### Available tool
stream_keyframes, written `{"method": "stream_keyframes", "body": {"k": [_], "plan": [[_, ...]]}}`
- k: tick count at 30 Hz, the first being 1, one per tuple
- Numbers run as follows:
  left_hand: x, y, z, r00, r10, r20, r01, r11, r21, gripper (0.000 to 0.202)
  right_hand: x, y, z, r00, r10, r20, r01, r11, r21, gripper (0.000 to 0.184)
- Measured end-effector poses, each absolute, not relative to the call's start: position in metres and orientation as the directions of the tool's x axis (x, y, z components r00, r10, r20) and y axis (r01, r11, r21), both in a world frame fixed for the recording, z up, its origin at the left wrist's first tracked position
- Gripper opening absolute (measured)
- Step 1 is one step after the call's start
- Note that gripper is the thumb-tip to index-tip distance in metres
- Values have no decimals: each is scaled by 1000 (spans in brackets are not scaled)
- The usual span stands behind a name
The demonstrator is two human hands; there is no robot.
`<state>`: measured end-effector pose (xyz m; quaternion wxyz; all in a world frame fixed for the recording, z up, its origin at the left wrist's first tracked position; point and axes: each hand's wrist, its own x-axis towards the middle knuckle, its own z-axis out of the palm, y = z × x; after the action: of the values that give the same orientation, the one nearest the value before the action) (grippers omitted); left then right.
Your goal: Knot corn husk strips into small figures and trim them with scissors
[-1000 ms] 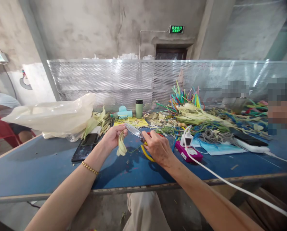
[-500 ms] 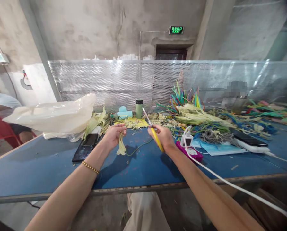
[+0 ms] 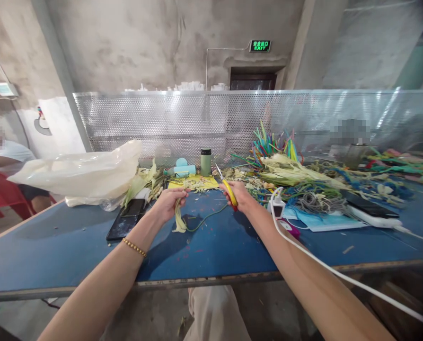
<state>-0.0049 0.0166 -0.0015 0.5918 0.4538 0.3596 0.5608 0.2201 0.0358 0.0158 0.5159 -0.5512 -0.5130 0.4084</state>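
Note:
My left hand [image 3: 171, 203] is closed in a pinch on a pale green corn husk flower [image 3: 179, 221], whose flared end hangs below the fingers. A thin green cord [image 3: 206, 219] curves from beside the husk over the blue table towards the right. In my right hand [image 3: 238, 195] is a pair of scissors [image 3: 229, 189] with yellow handles, the blades pointing up and away to the left. The blades are apart from the husk. Behind both hands lies a yellow sheet [image 3: 211, 182] strewn with husk scraps.
A large plastic bag [image 3: 80, 170] and dark phones [image 3: 126, 220] are on the left. A green bottle [image 3: 206, 162] stands behind. To the right are husks [image 3: 293, 170], coloured pipe cleaners [image 3: 268, 144], tangled cords [image 3: 311, 199] and a white charging cable [image 3: 321, 264]. A person [image 3: 11, 151] sits far left.
The scissors have turned in my right hand, their handles now closer against the palm and the blades slightly lower. My left hand keeps hold of the husk flower, nearly in place.

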Motion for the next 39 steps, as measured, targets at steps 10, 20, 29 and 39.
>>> {"method": "stream_keyframes", "body": {"k": [10, 20, 29, 39], "plan": [[-16, 18, 1, 106, 984, 143, -325, -102, 940, 10, 222, 58, 15, 187, 982, -5, 140, -32, -990, 17], [-18, 8, 10, 286, 939, 189, -348, -82, 934, 14, 201, 13, 11, -273, 957, 95, 477, 221, -851, 11], [-23, 8, 14, 170, 949, 264, -451, -163, 877, 14, 229, -32, 6, -381, 923, 50, 605, 290, -741, 35], [-25, 12, 12, -23, 976, 218, -364, -211, 907, 20, 224, -17, 11, -284, 907, 311, 700, 418, -579, 30]]}}
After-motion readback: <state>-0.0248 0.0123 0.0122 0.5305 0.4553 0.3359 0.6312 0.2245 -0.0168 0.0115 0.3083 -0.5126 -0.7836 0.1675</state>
